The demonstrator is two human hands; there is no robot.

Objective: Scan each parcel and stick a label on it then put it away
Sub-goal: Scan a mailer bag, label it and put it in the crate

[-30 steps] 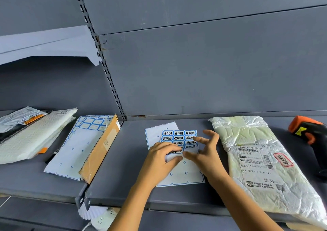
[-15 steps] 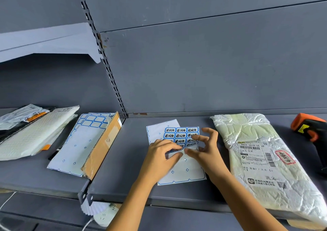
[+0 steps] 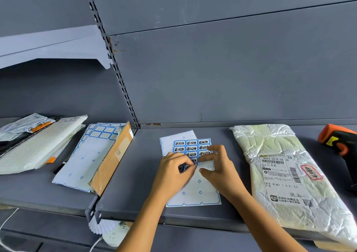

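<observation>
Grey metal shelving carried everything; the label sheet lay flat mid-shelf; the left hand pinched one blue label at the sheet's middle; the right hand hovered beside it, fingers spread and curled; the wrapped parcel lay just right, the scanner beyond it.

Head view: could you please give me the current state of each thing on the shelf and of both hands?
Label sheet: flat on the shelf, lower part already peeled.
Left hand: pinching a label at the sheet.
Right hand: fingers spread, pressing the sheet.
Wrapped parcel: lying flat, red-bordered label stuck on.
Scanner: lying unheld at the right.
Cardboard parcel: lying tilted, with a second sheet beside it.
White mailers: stacked at the left.
</observation>
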